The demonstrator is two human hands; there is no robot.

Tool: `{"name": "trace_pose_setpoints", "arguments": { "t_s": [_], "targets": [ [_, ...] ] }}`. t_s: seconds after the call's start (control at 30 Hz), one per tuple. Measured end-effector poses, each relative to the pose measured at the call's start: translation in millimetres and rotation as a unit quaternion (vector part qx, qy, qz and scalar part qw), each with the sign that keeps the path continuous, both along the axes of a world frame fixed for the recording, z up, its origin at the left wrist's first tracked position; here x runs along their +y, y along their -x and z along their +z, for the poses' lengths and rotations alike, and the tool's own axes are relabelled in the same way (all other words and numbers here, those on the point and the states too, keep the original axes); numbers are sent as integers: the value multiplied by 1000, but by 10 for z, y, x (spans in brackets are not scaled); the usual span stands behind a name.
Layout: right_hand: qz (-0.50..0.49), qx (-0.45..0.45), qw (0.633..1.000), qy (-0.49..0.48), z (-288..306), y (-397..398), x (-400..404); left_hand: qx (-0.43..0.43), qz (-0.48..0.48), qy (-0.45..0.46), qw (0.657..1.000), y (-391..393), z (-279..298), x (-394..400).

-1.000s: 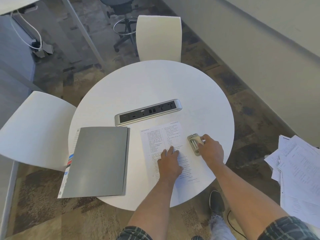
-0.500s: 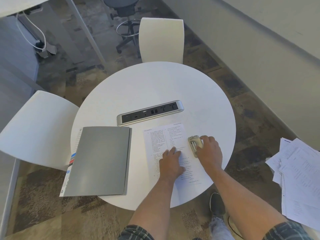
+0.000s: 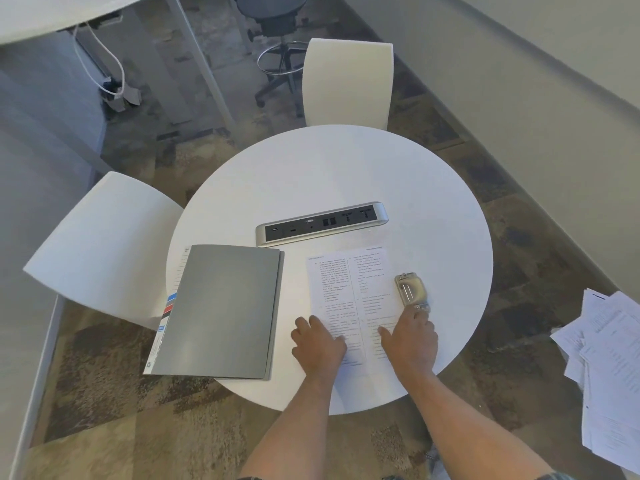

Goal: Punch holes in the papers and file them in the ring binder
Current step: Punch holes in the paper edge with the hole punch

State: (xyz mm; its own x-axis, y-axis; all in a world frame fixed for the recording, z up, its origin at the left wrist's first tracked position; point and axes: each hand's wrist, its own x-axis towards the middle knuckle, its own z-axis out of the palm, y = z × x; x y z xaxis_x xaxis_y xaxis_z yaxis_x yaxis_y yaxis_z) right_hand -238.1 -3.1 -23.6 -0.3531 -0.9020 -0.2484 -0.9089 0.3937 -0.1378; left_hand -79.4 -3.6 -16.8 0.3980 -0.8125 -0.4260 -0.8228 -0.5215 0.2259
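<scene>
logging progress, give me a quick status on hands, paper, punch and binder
Left hand flat on the paper, right hand open, fingertips at the hole punch. Punch sits on paper's right edge. Binder closed, nothing blocking.

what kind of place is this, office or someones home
Most likely an office meeting corner: a round white table with a built-in power and data socket strip, white chairs around it, and a swivel stool on patterned carpet.
</scene>
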Motion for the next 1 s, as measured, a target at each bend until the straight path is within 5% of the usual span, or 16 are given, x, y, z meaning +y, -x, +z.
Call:
{"name": "trace_pose_setpoints", "arguments": {
  "t_s": [0.5, 0.87, 1.0],
  "targets": [
    [-117, -111, 987, -3, -135, -166, -37, 35, 0, -5, 999, 26, 39, 28],
    [-122, -286, 950, -24, -126, 37, -171, 81, 23, -9, 996, -92, 111, -30],
    [-126, -409, 904, 20, -49, 114, -167, 144, 77, 12, 987, -215, 102, -66]
  ]
}}
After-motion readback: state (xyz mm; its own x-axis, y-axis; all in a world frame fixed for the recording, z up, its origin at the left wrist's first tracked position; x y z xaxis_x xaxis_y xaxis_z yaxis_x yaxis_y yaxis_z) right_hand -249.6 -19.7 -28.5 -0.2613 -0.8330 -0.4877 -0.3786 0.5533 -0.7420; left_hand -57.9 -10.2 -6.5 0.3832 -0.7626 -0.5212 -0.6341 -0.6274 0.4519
